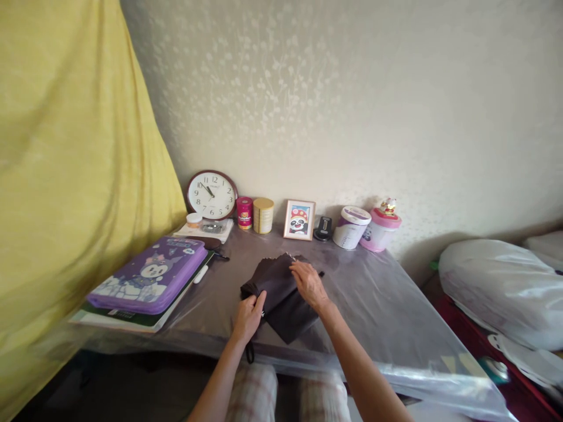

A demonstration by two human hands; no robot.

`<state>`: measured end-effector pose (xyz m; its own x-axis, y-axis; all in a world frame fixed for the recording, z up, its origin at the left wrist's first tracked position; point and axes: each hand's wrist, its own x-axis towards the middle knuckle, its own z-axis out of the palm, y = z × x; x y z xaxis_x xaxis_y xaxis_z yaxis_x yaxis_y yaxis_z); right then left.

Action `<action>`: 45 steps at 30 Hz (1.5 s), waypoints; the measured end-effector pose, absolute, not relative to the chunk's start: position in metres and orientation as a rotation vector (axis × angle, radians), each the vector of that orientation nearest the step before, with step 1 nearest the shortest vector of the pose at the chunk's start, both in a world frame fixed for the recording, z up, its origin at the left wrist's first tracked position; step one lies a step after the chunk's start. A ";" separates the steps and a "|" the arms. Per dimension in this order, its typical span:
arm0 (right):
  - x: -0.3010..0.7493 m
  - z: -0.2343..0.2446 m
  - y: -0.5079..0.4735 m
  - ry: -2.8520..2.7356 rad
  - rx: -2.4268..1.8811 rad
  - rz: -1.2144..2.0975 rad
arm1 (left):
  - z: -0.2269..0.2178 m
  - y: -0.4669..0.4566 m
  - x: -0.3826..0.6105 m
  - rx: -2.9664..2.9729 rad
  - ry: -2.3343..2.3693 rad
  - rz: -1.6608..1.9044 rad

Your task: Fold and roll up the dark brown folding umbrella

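Black fabric, loosely folded, is what you've got in front of you: a black umbrella (285,302) lying around the middle of the bench (378,310), toward the near side, with its strap loop (250,352) dangling at the near edge. Your left hand (248,315) has its fingers clamped on the left end of the cloth, thumb on top. Your right hand (309,285) lies over the far right part, fingers close together on the fabric; can't tell if they're actually pinching it, since the thumb's hidden.

Off to the left you've got a purple case (153,275) on top of some books, with a white marker (200,274) by its right side. Along the far side, left to right: wall clock (212,194), pink tin (244,213), yellow tin (263,215), panda picture (299,220), a small black gadget (323,228), a white tub (350,228) and a pink-lidded tub (379,233) with a gold figurine (389,206) on top. Yellow curtain (79,146) far left, big white bag (497,287) right of the bench.
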<state>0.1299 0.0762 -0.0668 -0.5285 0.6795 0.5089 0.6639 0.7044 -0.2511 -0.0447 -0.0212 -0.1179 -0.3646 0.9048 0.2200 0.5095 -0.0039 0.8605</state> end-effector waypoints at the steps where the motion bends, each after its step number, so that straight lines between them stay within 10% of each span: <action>1: 0.128 -0.069 0.076 -2.368 -0.981 0.061 | -0.118 -0.021 -0.045 1.462 1.877 1.324; 27: 0.182 -0.080 -0.011 -2.622 -1.063 0.599 | -0.109 -0.025 -0.050 1.307 1.764 1.370; 45: 0.160 -0.087 -0.035 -2.615 -1.103 0.312 | -0.113 -0.026 -0.057 1.133 1.673 1.432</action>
